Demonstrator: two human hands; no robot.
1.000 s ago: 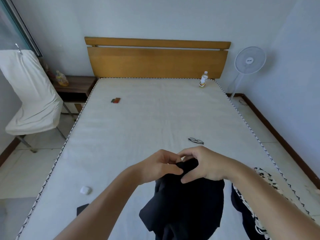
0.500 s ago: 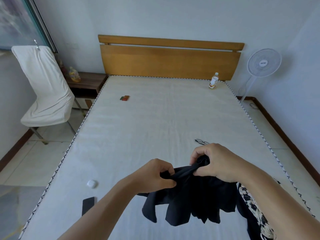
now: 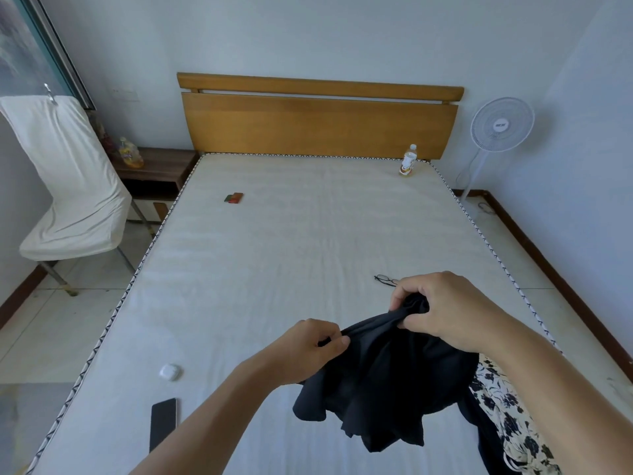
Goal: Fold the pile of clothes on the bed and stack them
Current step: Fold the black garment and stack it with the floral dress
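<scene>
A black garment is held above the bed, pinched by the left hand and gripped by the right hand. A floral garment lies at lower right. Glasses, a phone, an earbud case and a bottle are seen on the mattress.

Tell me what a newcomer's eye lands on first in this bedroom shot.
First, the black garment held up over the near part of the bed, the left hand pinching one edge and the right hand gripping a bunched part. Next, the wide bare white mattress with the wooden headboard behind it. A floral black-and-white garment lies at the near right edge.
</scene>
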